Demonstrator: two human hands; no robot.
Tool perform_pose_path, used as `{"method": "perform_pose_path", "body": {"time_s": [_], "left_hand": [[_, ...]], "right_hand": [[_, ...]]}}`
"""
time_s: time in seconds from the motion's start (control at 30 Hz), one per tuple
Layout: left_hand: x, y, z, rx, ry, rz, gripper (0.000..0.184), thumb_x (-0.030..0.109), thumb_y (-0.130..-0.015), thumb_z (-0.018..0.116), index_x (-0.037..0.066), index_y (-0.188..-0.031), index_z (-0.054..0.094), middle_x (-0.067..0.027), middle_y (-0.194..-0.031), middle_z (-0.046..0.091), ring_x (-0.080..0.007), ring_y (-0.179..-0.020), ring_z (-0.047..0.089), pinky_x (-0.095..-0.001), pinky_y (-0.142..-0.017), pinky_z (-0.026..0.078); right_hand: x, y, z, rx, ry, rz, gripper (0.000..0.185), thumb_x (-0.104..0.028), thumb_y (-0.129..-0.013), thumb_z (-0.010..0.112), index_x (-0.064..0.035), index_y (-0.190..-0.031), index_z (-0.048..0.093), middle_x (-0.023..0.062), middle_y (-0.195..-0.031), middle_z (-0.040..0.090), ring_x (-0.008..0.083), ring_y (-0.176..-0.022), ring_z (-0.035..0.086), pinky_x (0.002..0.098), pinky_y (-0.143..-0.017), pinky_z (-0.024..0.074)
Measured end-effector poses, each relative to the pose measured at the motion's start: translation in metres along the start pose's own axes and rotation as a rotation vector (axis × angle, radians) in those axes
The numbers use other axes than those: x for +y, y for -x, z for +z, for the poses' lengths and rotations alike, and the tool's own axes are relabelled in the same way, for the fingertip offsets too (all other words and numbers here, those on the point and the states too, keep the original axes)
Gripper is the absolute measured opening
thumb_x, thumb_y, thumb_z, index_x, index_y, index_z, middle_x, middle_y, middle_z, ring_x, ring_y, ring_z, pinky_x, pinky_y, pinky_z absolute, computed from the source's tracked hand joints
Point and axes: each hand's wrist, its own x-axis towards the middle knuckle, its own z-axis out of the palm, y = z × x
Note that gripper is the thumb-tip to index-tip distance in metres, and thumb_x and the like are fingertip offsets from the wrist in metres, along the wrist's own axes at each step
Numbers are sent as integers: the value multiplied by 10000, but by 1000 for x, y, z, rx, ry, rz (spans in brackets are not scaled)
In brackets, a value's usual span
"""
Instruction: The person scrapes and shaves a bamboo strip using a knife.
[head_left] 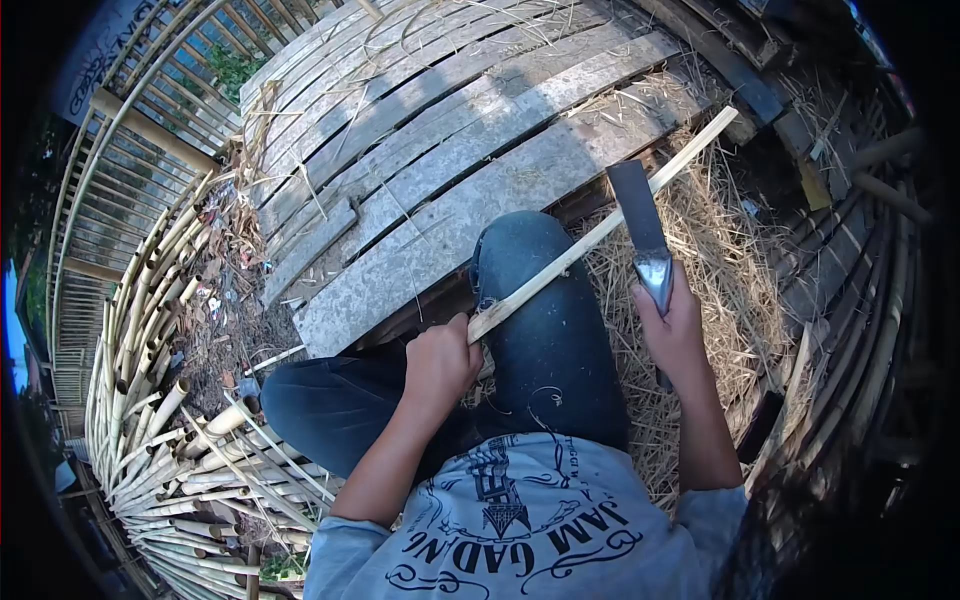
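My left hand (442, 358) is closed around the near end of a pale split bamboo strip (575, 250). The strip runs up and to the right across my raised knee, its far end over the straw-like shavings. In my right hand (671, 325) is a machete (632, 203) with a broad dark blade and a shiny metal collar; my fingers wrap its handle, which is mostly hidden. The blade lies across the strip beyond the knee; whether it cuts into the strip or only rests on it I cannot tell.
Weathered wooden planks (450, 150) form a platform ahead. Bamboo shavings (720, 260) cover the ground at the right. Many bamboo poles (150, 400) are stacked at the left, near a bamboo fence (120, 170). More long poles (870, 330) curve along the right side.
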Motion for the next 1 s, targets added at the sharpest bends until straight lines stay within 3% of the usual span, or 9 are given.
{"method": "perform_pose_path", "body": {"time_s": [0.17,0.27,0.4,0.53,0.67,0.73,0.83,0.9,1.0], "left_hand": [[0,-3,-6,9,-15,-27,182,217,-849,588,37,-829,585,-198,-663,636,-383,-633,655,-504,-580,511],[-1,3,1,-41,54,-58,147,176,-806,593,42,-864,600,-216,-669,620,-414,-661,635,-531,-608,492],[0,-5,-5,-27,47,-78,155,180,-809,595,42,-878,605,-208,-672,626,-407,-663,638,-524,-603,493],[2,-5,0,-32,79,-60,151,184,-828,588,39,-864,611,-213,-663,620,-405,-647,635,-517,-594,493],[0,-7,-6,-24,62,-67,175,202,-873,577,35,-825,600,-221,-640,606,-413,-619,623,-512,-579,489],[-3,-9,-3,-22,70,-69,186,210,-883,576,36,-820,597,-220,-633,603,-416,-614,621,-513,-575,487],[2,-3,3,-15,123,-33,194,211,-891,572,38,-808,592,-216,-621,598,-421,-606,616,-515,-569,485],[1,-9,1,22,77,16,236,235,-904,579,35,-779,576,-187,-607,613,-368,-565,633,-475,-520,495],[-1,-11,2,17,76,23,226,225,-905,580,35,-784,564,-188,-592,602,-367,-558,628,-477,-519,492]], "right_hand": [[20,18,26,-48,136,-297,246,-164,-913,637,3,-1053,523,183,-732,646,320,-631,667,395,-589,497],[-1,-2,2,-103,-33,141,320,-160,-904,635,-9,-1148,495,234,-844,676,425,-844,685,436,-680,525],[12,22,26,-210,165,-170,317,-158,-903,640,-5,-1142,499,194,-791,660,367,-796,706,381,-668,518],[1,6,8,-137,-78,38,281,-118,-908,630,31,-1105,497,204,-796,639,305,-706,682,371,-623,497],[12,36,37,-196,79,-38,261,-99,-907,624,30,-1102,509,144,-778,635,203,-697,655,333,-603,488],[6,26,20,-241,-83,112,315,-117,-892,647,29,-1127,498,144,-781,643,240,-696,664,348,-622,501],[16,22,24,50,-273,209,303,-116,-890,655,22,-1122,515,118,-770,643,195,-670,648,316,-620,494],[18,35,36,-141,36,8,255,-80,-908,627,12,-1118,517,64,-731,617,136,-612,597,275,-575,461],[8,35,23,-232,-60,111,248,-107,-895,652,15,-1064,518,121,-742,626,214,-662,646,329,-596,474]]}}
